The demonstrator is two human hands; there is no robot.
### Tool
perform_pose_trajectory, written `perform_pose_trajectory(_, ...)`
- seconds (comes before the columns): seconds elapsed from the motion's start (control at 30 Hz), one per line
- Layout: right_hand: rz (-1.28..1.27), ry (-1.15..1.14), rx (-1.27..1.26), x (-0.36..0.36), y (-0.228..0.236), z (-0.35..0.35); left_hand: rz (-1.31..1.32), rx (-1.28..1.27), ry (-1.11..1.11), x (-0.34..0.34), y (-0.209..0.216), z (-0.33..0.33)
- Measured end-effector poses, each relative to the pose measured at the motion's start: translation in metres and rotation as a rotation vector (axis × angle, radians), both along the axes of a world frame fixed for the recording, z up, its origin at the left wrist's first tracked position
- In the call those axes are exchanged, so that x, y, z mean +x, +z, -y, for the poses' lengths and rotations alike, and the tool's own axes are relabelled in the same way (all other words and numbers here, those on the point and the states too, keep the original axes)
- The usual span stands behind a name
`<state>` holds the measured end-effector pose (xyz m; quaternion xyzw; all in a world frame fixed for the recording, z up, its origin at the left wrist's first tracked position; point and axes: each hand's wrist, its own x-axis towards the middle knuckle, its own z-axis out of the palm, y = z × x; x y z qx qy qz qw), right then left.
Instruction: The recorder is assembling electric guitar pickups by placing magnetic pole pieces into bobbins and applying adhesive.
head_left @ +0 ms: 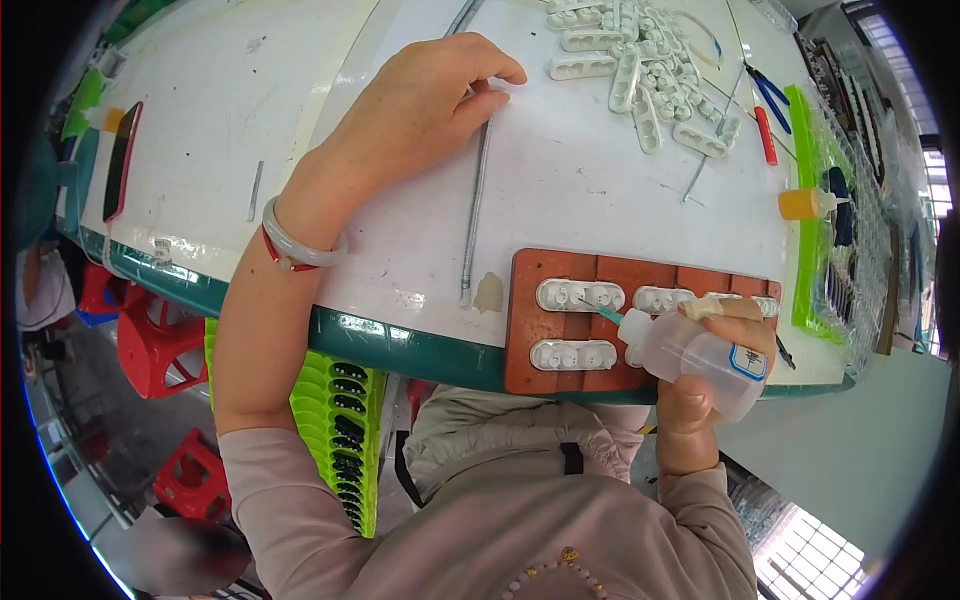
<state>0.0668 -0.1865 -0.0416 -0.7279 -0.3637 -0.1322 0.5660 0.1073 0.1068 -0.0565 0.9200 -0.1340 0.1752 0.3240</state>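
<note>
My right hand [715, 385] grips a clear squeeze bottle [690, 358] with a thin green nozzle. The nozzle tip touches a white oblong plastic part [580, 294] seated in a brown wooden jig board [530, 330] at the table's near edge. Two more white parts [573, 354] sit in the jig's other slots. My left hand [430, 105] rests on the white tabletop further away, fingers curled and holding nothing, beside a long thin metal rod [474, 215]. A pale bangle and a red cord circle that wrist.
A heap of several white plastic parts [640, 60] lies at the far side. An orange-bodied bottle [805, 203], blue-handled pliers [770, 90], a red tool [766, 135] and a green tray [815, 220] sit right. A phone [122, 160] lies left. Red stools [155, 345] and stacked green trays [335, 420] stand below.
</note>
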Motion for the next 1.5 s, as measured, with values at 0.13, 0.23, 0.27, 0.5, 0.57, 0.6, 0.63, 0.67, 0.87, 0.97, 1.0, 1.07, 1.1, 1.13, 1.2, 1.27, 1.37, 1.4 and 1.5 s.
perform_pose_trajectory(0.13,0.006,0.011,0.035,0.001,-0.003,-0.002,-0.01,-0.011,-0.01,0.0,0.0,0.0)
perform_pose_trajectory(0.23,0.015,0.01,0.036,0.001,-0.003,-0.004,-0.021,-0.017,-0.01,0.0,0.0,0.0)
perform_pose_trajectory(0.27,0.01,0.007,0.03,0.001,-0.002,-0.005,-0.021,-0.016,-0.011,0.0,0.0,0.0)
perform_pose_trajectory(0.5,-0.103,-0.188,0.045,-0.008,0.005,0.002,-0.014,0.003,-0.007,0.0,0.001,0.0)
perform_pose_trajectory(0.57,-0.045,-0.28,0.033,-0.008,0.005,0.007,-0.012,0.014,-0.005,0.0,0.002,0.0)
perform_pose_trajectory(0.6,0.011,-0.366,0.023,-0.009,0.005,0.009,-0.019,0.013,0.0,0.0,0.002,0.0)
perform_pose_trajectory(0.63,-0.035,-0.372,-0.022,-0.012,0.008,0.01,-0.026,0.013,0.004,0.0,0.002,0.001)
perform_pose_trajectory(0.67,-0.034,-0.379,-0.023,-0.011,0.005,0.015,-0.025,0.012,-0.003,0.001,0.003,0.001)
perform_pose_trajectory(0.87,0.05,-0.095,-0.108,-0.01,0.001,0.024,0.002,0.013,0.013,0.0,0.002,0.001)
perform_pose_trajectory(0.97,0.029,-0.076,-0.086,-0.01,0.001,0.024,-0.021,0.007,0.017,0.001,0.004,0.001)
perform_pose_trajectory(1.0,0.029,-0.076,-0.085,-0.01,0.001,0.025,-0.025,-0.003,0.016,0.001,0.004,0.001)
perform_pose_trajectory(1.07,0.006,-0.067,-0.081,-0.011,0.001,0.026,-0.033,-0.014,0.012,0.001,0.004,0.002)
perform_pose_trajectory(1.1,0.004,-0.068,-0.081,-0.011,0.001,0.025,-0.043,-0.016,0.013,0.0,0.005,0.002)
perform_pose_trajectory(1.13,0.001,-0.067,-0.082,-0.011,0.0,0.024,-0.053,-0.016,0.015,-0.001,0.005,0.002)
perform_pose_trajectory(1.2,-0.003,-0.067,-0.083,-0.011,0.001,0.023,-0.056,-0.011,0.014,-0.001,0.005,0.001)
perform_pose_trajectory(1.27,0.035,-0.094,-0.177,-0.011,0.004,0.023,-0.056,-0.006,0.014,0.0,0.005,0.001)
perform_pose_trajectory(1.37,0.095,-0.114,-0.073,-0.007,-0.003,0.027,-0.068,-0.026,0.008,0.0,0.005,0.001)
perform_pose_trajectory(1.4,0.095,-0.116,-0.072,-0.007,-0.004,0.028,-0.074,-0.031,0.009,0.0,0.005,0.001)
perform_pose_trajectory(1.5,0.086,-0.125,0.051,-0.006,-0.007,0.029,-0.083,-0.04,0.017,-0.001,0.006,0.002)
